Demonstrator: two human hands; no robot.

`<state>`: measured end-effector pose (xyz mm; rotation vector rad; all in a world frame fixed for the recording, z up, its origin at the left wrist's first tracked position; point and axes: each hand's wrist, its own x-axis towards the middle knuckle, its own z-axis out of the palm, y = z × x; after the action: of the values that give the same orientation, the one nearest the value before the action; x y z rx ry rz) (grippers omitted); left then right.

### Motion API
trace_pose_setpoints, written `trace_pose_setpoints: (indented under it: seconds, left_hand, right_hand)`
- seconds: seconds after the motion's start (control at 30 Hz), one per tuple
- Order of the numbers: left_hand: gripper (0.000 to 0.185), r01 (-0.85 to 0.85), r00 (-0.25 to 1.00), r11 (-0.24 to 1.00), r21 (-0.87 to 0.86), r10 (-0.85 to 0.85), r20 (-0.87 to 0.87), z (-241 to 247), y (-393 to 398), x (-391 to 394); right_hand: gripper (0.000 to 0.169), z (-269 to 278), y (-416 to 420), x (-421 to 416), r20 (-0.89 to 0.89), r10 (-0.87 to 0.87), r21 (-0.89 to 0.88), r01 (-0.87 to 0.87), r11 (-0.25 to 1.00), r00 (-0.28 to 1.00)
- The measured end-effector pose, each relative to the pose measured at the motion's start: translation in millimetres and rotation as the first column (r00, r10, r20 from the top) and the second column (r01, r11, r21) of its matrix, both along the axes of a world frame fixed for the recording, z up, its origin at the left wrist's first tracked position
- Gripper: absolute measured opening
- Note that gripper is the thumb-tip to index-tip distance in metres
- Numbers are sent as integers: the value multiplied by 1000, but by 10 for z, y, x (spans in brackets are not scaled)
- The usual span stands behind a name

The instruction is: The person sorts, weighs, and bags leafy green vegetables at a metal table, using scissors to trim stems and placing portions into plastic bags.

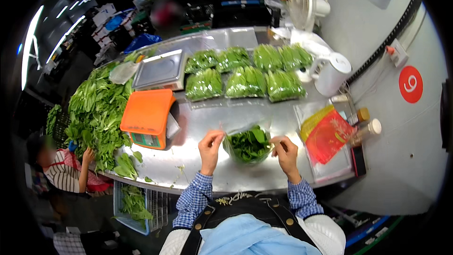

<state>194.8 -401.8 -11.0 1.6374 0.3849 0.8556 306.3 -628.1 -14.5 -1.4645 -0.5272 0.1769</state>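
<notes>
A clear plastic bag of leafy greens (pixel 247 144) rests upright above the steel table (pixel 226 177) in front of me. At its left upper corner, my left hand (pixel 211 148) pinches the film between thumb and fingers. The opposite corner is pinched by my right hand (pixel 286 154). Beyond the hands, several packed bags of greens (pixel 246 82) lie in two rows. An orange digital scale (pixel 147 113) stands left of my left hand, and a red and yellow plastic packet (pixel 327 136) lies right of my right hand.
Loose leafy greens (pixel 101 113) are heaped at the left, where a co-worker (pixel 63 170) handles them. A grey scale (pixel 159 69) stands behind the orange one. At the right are a white electric kettle (pixel 332 74), a jar (pixel 368 131) and a fan (pixel 302 3). A blue basket (pixel 131 219) sits below the table edge.
</notes>
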Motion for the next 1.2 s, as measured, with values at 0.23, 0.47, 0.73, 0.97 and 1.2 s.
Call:
trace_pose_setpoints:
  seconds: [0.23, 0.47, 0.73, 0.97, 1.2]
  left_hand:
    - [12, 113, 992, 990, -89, -108, 62, 342, -82, -256]
    - [17, 133, 991, 936, -327, -119, 63, -58, 99, -254]
    - [19, 123, 990, 935, -332, -94, 104, -5, 232, -267]
    - [19, 159, 981, 861, -484, -82, 175, -254, 423, -298]
    - [22, 309, 949, 867, -390, -309, 66, -98, 367, -438]
  right_hand:
    - [15, 435, -75, -187, 1, -162, 201, 158, 967, 987]
    - [13, 20, 135, 58, -176, -76, 156, 104, 982, 981]
    - [13, 60, 206, 76, -193, 30, 209, 11, 978, 981]
    - [14, -194, 307, 241, -251, 70, 192, -21, 981, 966]
    - [22, -197, 167, 340, -188, 175, 164, -144, 976, 967]
